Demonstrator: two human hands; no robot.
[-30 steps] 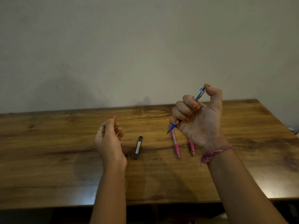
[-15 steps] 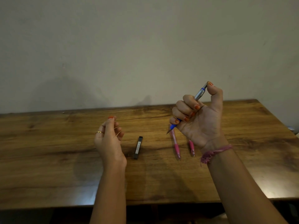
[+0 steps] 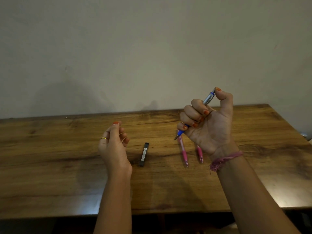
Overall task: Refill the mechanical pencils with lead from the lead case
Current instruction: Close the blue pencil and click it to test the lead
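Observation:
My right hand is raised above the table, shut around a blue and silver mechanical pencil. Its tip points down and left, and my thumb rests on its top end. Two pink mechanical pencils lie side by side on the table under that hand, partly hidden by it. The black lead case lies flat between my hands. My left hand hovers left of the case with thumb and fingertips pinched together. Nothing shows in the pinch; something as thin as a lead could not be seen here.
The wooden table runs wall to wall in view, its front edge close to me. A plain wall stands behind it. A small pale object sits past the table's right edge.
My right thumb rose slightly off the pencil's top half a second ago and is back down on it now. The left hand, case and pink pencils have not moved.

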